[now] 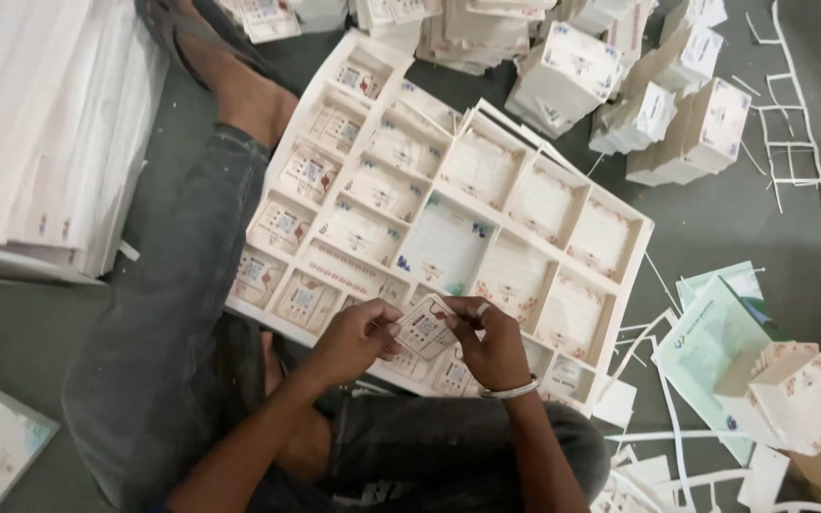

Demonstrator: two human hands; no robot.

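Floor (791,256): grey, strewn with white paper offcuts; seated cross-legged here, die-cut sheet across the lap.
Printed sheets (45,123): tall white stack, far up and left of the grip.
Die-cut sheet (624,275): large white card, many small printed panels, directly beneath and beyond the grip; several panels still seated in the frame.
Green folder (705,342): flat on floor, right of the grip.
Box bundles (686,123): folded cartons in heaps, well above and right of the grip.
Left hand (358,337): fingers closed on the left edge of the small card.
Right hand (496,347): fingers pinched shut on the card's right edge; ring and metal bangle at wrist.
Small card (425,328): printed, held between both hands, just above the sheet's near edge.
Risk, tearing: probable if pulled unevenly, since both pinches sit at opposite edges.
Risk, creasing: likely from too tight a pinch.
Risk, loss: dropped card could vanish among the offcuts.
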